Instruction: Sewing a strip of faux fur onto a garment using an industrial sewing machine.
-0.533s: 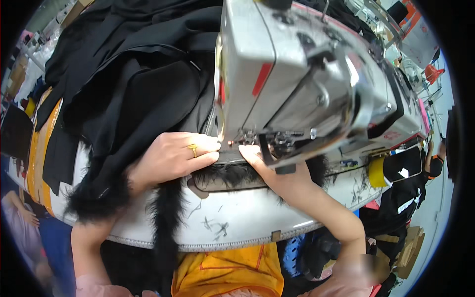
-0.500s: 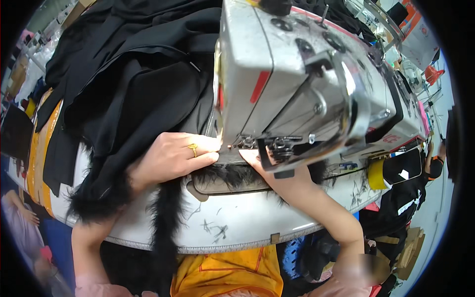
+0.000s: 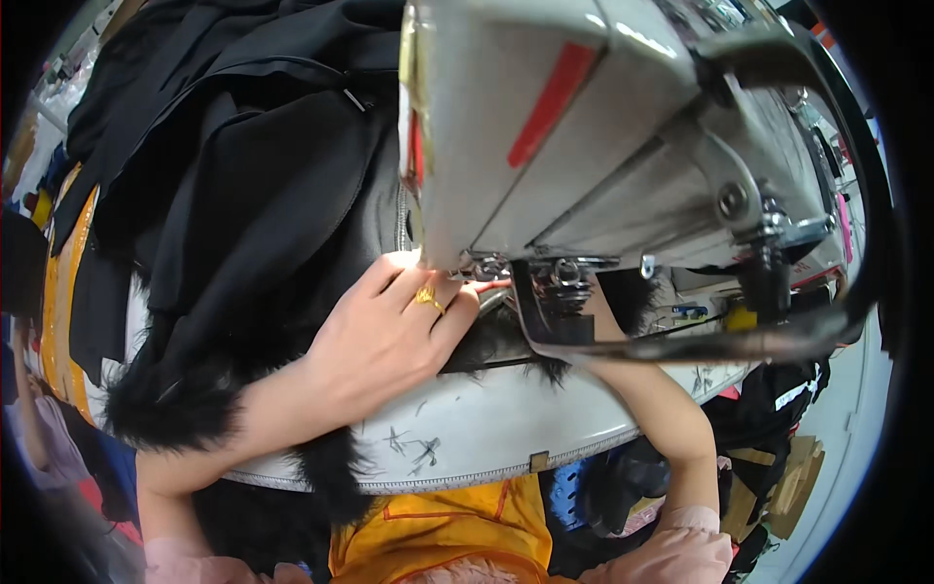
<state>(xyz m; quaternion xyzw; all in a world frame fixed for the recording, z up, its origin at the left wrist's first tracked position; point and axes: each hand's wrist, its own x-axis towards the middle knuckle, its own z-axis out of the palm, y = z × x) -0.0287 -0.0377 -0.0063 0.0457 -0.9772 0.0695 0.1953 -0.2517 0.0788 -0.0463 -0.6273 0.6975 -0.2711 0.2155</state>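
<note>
A black garment (image 3: 282, 185) with a fluffy black fur trim (image 3: 175, 404) lies under the white sewing machine head (image 3: 486, 117). My left hand (image 3: 389, 336), with a yellow ring on one finger, is bent at the needle area, its fingertips over the cloth beside the presser foot (image 3: 486, 265). Just right of those fingertips shows a thin metallic and red thing (image 3: 494, 288), too small to name. My right hand (image 3: 605, 316) reaches in behind the machine's dark metal guard frame (image 3: 681, 348). Its fingers are hidden there, so what they touch cannot be seen.
The white table (image 3: 486, 419) has a measuring tape along its front edge and scattered dark marks. A fur strip (image 3: 336, 477) hangs over that edge. Yellow cloth (image 3: 438, 530) covers my lap. Cardboard pieces (image 3: 798, 487) stand at lower right. Another person's arm (image 3: 34, 428) shows at far left.
My left hand has moved right to the needle area, its fingers now over the cloth's edge. My right hand has drawn back behind the guard. The machine looks larger and closer.
</note>
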